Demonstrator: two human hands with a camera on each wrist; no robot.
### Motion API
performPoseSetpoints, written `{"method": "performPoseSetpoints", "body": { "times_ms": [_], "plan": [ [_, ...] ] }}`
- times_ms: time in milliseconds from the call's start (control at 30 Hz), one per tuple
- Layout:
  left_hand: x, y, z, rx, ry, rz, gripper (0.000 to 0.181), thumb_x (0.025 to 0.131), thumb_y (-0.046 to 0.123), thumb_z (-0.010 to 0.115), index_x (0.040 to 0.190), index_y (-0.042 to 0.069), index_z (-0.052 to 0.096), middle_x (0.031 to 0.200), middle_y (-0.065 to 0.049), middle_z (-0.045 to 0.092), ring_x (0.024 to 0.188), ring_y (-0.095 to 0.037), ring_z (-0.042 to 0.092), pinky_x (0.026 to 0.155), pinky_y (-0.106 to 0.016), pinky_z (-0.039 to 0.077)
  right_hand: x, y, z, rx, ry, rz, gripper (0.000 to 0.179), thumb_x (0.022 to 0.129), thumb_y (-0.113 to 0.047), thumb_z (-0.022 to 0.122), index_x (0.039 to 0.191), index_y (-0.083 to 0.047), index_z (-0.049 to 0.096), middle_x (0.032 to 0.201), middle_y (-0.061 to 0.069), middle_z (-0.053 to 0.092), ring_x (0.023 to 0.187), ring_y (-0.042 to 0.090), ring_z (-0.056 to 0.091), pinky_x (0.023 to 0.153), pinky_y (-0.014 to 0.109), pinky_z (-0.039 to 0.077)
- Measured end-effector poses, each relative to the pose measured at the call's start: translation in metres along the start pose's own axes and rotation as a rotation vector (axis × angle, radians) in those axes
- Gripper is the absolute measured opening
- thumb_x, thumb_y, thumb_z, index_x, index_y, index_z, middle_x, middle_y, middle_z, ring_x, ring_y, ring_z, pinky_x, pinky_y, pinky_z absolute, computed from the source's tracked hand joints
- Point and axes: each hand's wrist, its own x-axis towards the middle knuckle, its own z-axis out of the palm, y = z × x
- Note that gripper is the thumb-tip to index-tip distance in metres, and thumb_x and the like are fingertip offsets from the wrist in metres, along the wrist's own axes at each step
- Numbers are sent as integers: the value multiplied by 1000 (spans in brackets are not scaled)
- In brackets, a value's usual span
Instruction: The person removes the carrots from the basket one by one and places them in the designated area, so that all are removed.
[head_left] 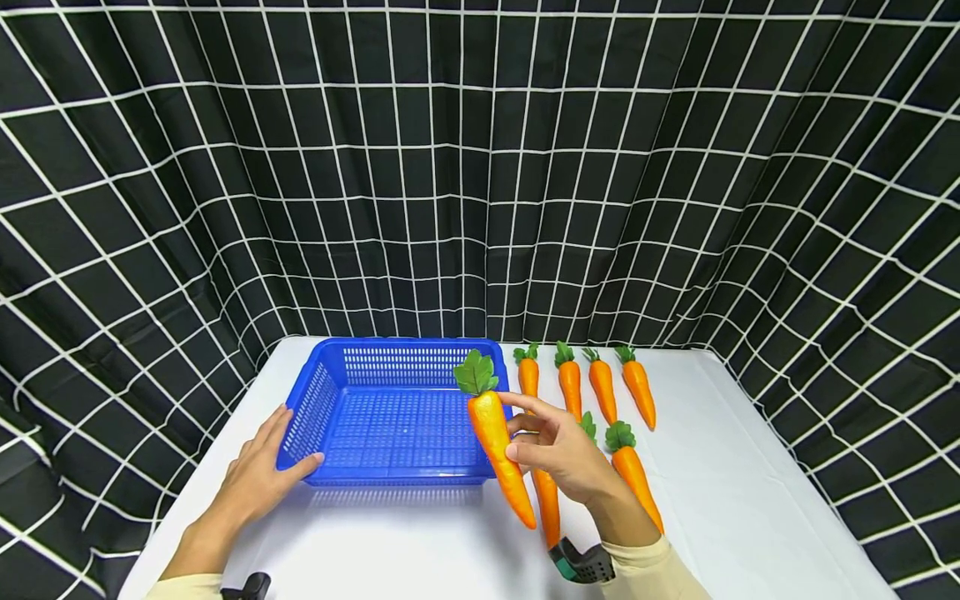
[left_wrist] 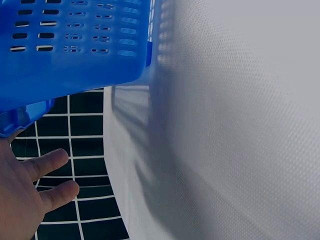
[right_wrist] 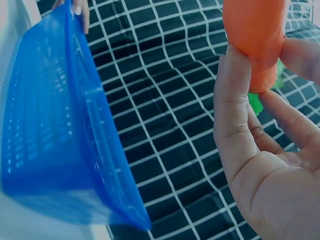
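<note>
An orange carrot [head_left: 500, 450] with a green leafy top is pinched between the thumb and fingers of my right hand [head_left: 564, 450]. Its leaves point up and away, beside the right end of a blue plastic basket [head_left: 397, 481]. In the right wrist view, the thumb and fingers hold the carrot [right_wrist: 255, 30] off the table. My left hand [head_left: 258, 471] rests at the basket's front left corner, its thumb touching the rim. The left wrist view has two fingers of the left hand [left_wrist: 25, 195] stretched out, clear of the basket's slotted wall [left_wrist: 75, 65].
Several carrots lie on the white table right of the basket, such as one at the far right [head_left: 637, 390] and one near my right wrist [head_left: 632, 475]. Part of another carrot [head_left: 547, 504] shows below the right hand. A black curtain with white grid lines [head_left: 487, 183] surrounds the table.
</note>
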Motion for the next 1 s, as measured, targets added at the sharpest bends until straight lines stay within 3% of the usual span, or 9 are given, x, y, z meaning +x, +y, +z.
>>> {"method": "performPoseSetpoints", "body": {
  "times_ms": [300,567,767,1000],
  "plan": [
    [1,-1,1,0,1,0,96,86,57,62,151,-1,21,156,-20,17,126,-56,30,91,-73,25,-19,-1,-19,32,69,-21,60,86,5,65,141,1,43,99,20,54,77,21,62,63,27,53],
    [1,-2,0,0,1,1,96,86,56,62,151,-1,21,156,-20,17,126,-56,29,90,-73,24,-34,-3,-33,2,100,-54,59,87,7,62,142,3,40,102,25,55,81,24,65,63,30,55],
    [0,-2,0,5,-7,0,97,86,57,61,151,-2,20,156,-20,16,127,-56,28,91,-73,24,-46,-4,-47,-40,192,-27,56,87,6,63,140,-2,46,103,20,51,78,18,62,64,29,55],
    [0,0,0,7,-9,-3,96,87,56,62,151,-2,21,156,-21,17,126,-56,30,91,-73,25,-58,-7,-64,-24,235,-59,55,90,8,59,141,-7,47,101,16,55,78,17,61,65,29,55]
  ]
}}
